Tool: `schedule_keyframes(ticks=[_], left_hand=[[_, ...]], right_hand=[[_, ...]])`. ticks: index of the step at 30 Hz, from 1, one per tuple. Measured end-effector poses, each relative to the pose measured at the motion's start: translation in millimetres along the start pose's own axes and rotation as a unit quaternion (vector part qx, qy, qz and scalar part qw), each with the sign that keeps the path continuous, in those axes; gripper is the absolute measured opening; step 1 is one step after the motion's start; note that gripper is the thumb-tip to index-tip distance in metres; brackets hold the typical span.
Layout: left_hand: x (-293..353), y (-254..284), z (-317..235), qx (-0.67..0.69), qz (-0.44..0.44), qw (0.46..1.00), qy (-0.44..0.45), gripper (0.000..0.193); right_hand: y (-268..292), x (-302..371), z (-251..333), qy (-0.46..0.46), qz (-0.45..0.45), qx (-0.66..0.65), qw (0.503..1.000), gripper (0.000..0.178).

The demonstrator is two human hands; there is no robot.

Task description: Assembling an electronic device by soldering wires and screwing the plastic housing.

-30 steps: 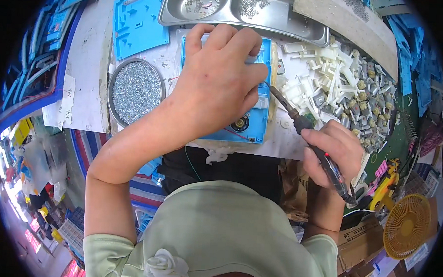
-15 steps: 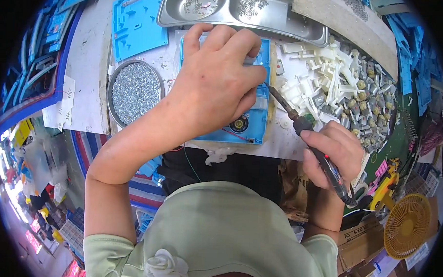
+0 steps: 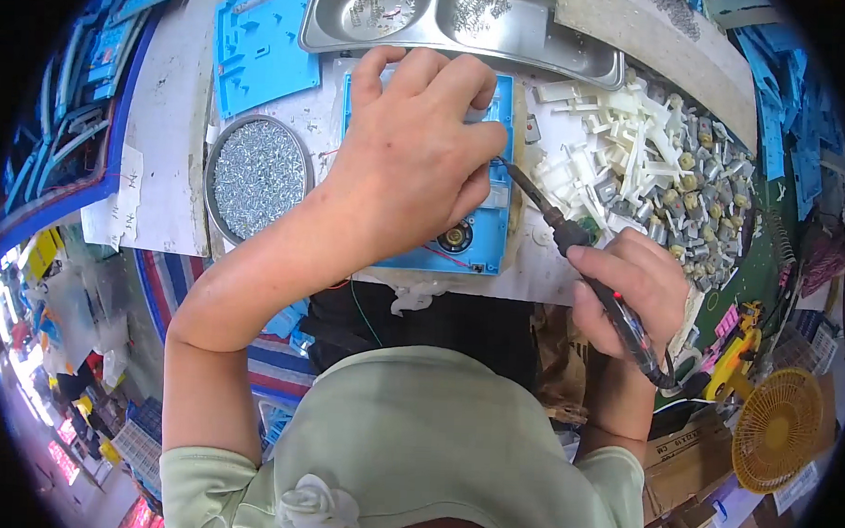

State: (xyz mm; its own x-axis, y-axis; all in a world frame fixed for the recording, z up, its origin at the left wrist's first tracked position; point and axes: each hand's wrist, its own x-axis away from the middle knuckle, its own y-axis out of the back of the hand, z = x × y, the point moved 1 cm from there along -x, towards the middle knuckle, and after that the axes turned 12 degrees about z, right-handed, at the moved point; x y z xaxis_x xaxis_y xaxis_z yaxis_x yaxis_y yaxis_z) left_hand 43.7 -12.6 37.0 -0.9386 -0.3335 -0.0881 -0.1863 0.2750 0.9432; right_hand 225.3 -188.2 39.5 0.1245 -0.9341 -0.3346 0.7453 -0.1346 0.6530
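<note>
One flat blue plastic housing (image 3: 479,238) lay on the desk (image 3: 165,162) beside one round tin of shiny screws (image 3: 258,176) and a heap of white plastic parts (image 3: 622,150). The left hand (image 3: 417,152) pressed on the housing, fingers curled; the right hand (image 3: 631,285) gripped one slim black soldering iron (image 3: 572,237), tip at its edge.
</note>
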Motion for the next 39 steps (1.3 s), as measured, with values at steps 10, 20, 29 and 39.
schedule_keyframes(ticks=[10, 20, 29, 39], left_hand=[[-1, 0, -2, -0.002, -0.001, 1.0, 0.002, 0.014], [-1, 1, -3, -0.005, 0.005, 1.0, 0.007, 0.016], [-2, 3, -5, -0.012, 0.012, 1.0, 0.006, 0.016], [-4, 5, -7, -0.024, 0.013, 1.0, 0.009, 0.013]], right_hand=[[11, 1, 5, -0.01, 0.004, 0.007, 1.0, 0.034], [12, 3, 6, -0.017, -0.004, 0.01, 1.0, 0.035], [14, 7, 6, -0.019, -0.007, 0.022, 1.0, 0.033], [16, 9, 4, -0.021, -0.007, 0.02, 1.0, 0.035]])
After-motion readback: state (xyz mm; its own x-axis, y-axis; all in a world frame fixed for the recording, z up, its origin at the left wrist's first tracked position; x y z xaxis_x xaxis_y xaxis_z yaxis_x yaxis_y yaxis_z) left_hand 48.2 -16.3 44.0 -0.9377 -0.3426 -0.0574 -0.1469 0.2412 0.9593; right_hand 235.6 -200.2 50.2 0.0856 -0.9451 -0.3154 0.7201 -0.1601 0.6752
